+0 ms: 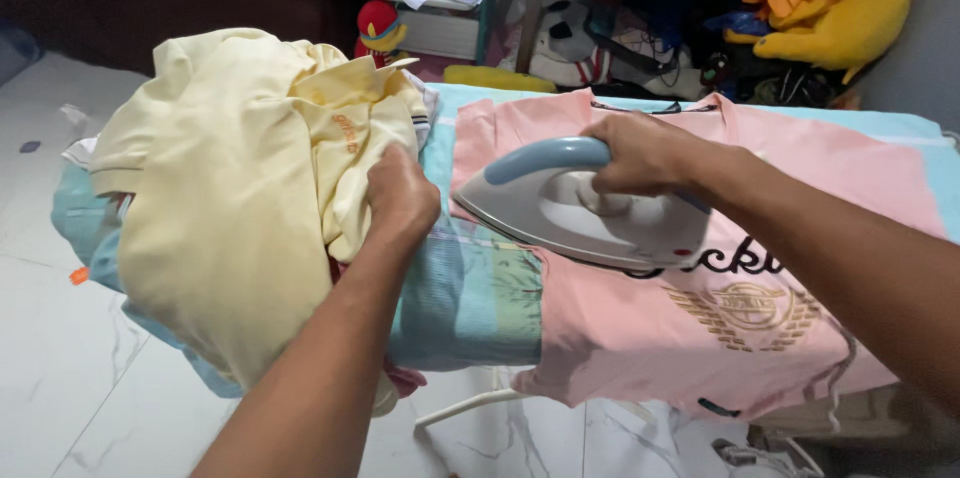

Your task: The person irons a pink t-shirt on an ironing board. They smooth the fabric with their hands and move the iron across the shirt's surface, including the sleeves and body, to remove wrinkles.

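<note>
The left hand (pixel 402 200) clenches a pale yellow garment (pixel 240 178) heaped at the ironing board's (pixel 470 298) left end. The right hand (pixel 640 153) grasps the grey iron (pixel 580 213), flat on the pink shirt (pixel 700 318) spread across the board. Beyond the board sit plush toys (pixel 840 18).

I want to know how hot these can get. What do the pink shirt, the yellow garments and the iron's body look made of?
Pink shirt: soft matte knit, probably cotton, lying flat with gentle creases. Yellow garments: similar matte fabric, rumpled in folds. Iron: smooth, slightly glossy grey and blue shell, likely plastic; its soleplate is hidden.
</note>
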